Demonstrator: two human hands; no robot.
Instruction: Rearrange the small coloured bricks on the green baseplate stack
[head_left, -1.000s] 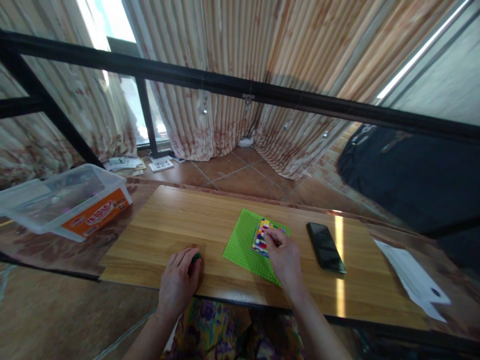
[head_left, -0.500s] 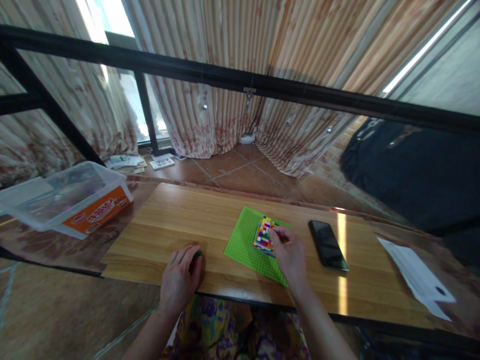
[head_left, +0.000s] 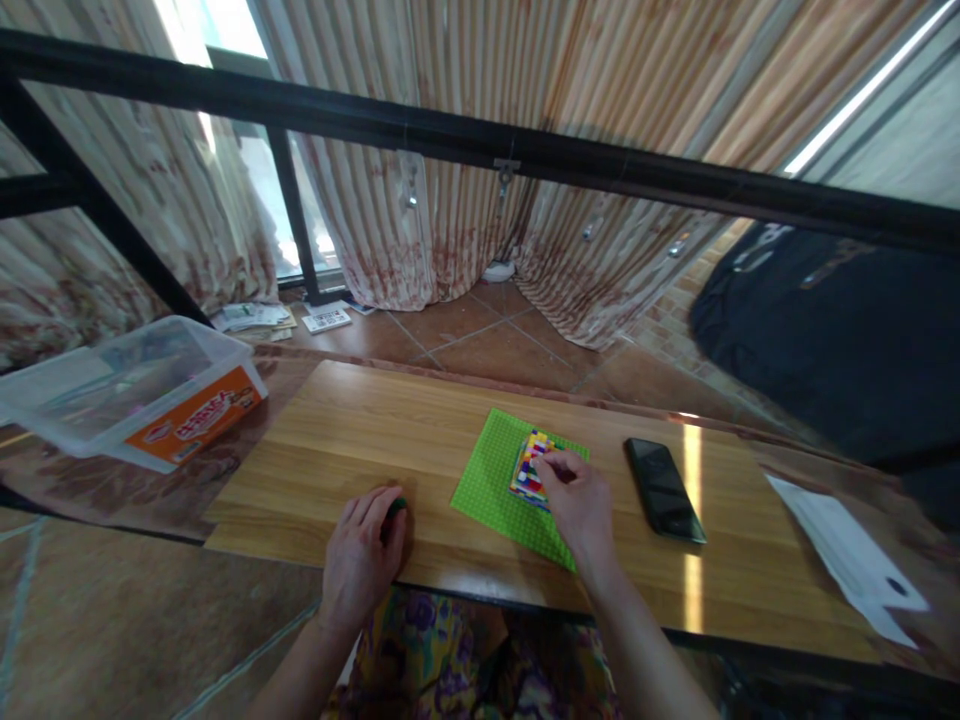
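Note:
A green studded baseplate lies on the wooden board, bearing a low block of multicoloured toy bricks. Over that block is my right hand, thumb and forefinger pinched at its top. Whatever sits between those fingertips is too small to make out. My left hand rests on the board to the left of the baseplate. Its fingers curl around a small dark green brick, mostly hidden by the hand.
A black phone lies right of the baseplate, with white paper farther right. At the far left stands a clear plastic box with an orange label. A black metal bar crosses in front of the curtains.
The whole view has shifted slightly. My right hand stays at the brick block with its fingers pinched, and my left hand keeps its place around the green brick.

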